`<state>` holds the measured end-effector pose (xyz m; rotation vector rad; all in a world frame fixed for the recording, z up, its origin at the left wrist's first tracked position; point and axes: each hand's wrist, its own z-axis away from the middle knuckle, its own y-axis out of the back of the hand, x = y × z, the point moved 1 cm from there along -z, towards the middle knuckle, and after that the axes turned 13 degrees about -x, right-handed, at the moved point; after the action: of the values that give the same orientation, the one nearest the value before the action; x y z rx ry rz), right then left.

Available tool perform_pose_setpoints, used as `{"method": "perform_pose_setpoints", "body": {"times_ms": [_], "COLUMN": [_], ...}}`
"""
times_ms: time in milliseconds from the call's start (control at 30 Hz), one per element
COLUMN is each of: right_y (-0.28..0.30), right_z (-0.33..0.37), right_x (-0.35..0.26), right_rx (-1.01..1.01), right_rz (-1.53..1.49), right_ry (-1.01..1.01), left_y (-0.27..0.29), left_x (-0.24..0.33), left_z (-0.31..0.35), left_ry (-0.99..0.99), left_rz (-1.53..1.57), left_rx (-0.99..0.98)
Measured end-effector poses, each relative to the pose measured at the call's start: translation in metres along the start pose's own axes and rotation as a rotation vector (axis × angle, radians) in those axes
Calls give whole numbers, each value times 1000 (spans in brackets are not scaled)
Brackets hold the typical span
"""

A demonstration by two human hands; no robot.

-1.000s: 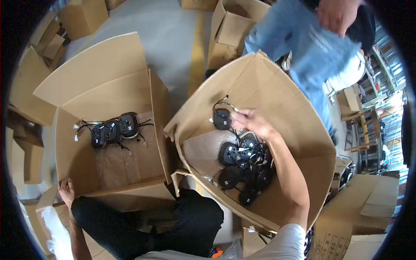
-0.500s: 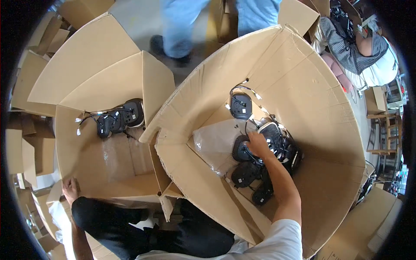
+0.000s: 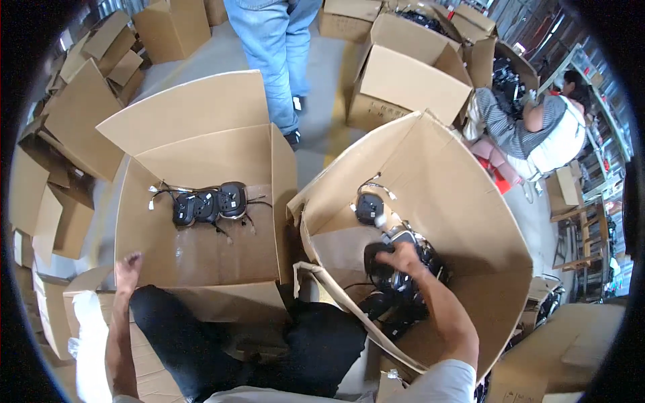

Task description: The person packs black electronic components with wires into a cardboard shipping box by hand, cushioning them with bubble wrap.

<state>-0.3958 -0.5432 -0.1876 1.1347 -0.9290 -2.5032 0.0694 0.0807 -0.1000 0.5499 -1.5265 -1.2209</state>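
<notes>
My right hand [image 3: 403,259] reaches into the large cardboard box [image 3: 484,221] on the right. Its fingers are closed on a rounded black plastic unit [image 3: 376,270], whose far side is hidden. More such black units with wires lie heaped under and beside that hand. One single black unit [image 3: 369,209] with wires and white connectors lies farther back in the same box. My left hand [image 3: 128,270] is curled closed at the near left corner of the left cardboard box [image 3: 201,149], with nothing visible in it. Three black wired units [image 3: 205,205] sit in a row inside that box.
A clear plastic sheet [image 3: 346,250] lies in the right box. Beyond stand an open carton [image 3: 410,77] and a person in blue jeans [image 3: 269,54]. Another person [image 3: 537,131] sits at the far right by black parts. Cardboard boxes [image 3: 87,124] are stacked at the left.
The view has shifted, showing more of the far floor. My left hand has come off the box rim and curled. My right hand stays among the black units. The person in jeans has moved.
</notes>
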Motion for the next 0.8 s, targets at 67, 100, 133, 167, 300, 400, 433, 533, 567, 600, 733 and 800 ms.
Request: {"method": "perform_pose_setpoints", "body": {"times_ms": [67,100,133,167,300,400,433,533,567,600,733,800], "right_y": [55,82,99,115,109,79,67,72,71,66,33,14], "right_z": [40,69,97,120,191,208,207,233,239,242,224,215], "right_x": [-61,-108,-135,-138,-270,-315,-325,-362,-376,-389,-442,-468], "right_rx": [163,99,186,222,315,291,293,215,196,158,36,70], "right_rz": [-469,-567,-617,-559,-718,-722,-775,-886,-971,-1084,-1370,-1371], "right_ry": [74,-90,-66,-162,113,301,384,340,427,508,777,806], "left_y": [32,44,39,40,18,-6,-16,19,30,20,-41,-44], "left_x": [92,157,207,269,396,444,446,430,413,387,307,295], "left_z": [9,25,34,51,125,156,150,136,133,122,121,140], "left_ry": [-39,-111,-363,-572,-1194,-1237,-1240,-772,-377,-470,-443,-366], "left_rz": [279,278,410,411,159,168,170,913,1224,1444,1946,2052], "left_rx": [-58,-43,-41,-95,-97,193,286,-92,-438,-351,-214,-88]}}
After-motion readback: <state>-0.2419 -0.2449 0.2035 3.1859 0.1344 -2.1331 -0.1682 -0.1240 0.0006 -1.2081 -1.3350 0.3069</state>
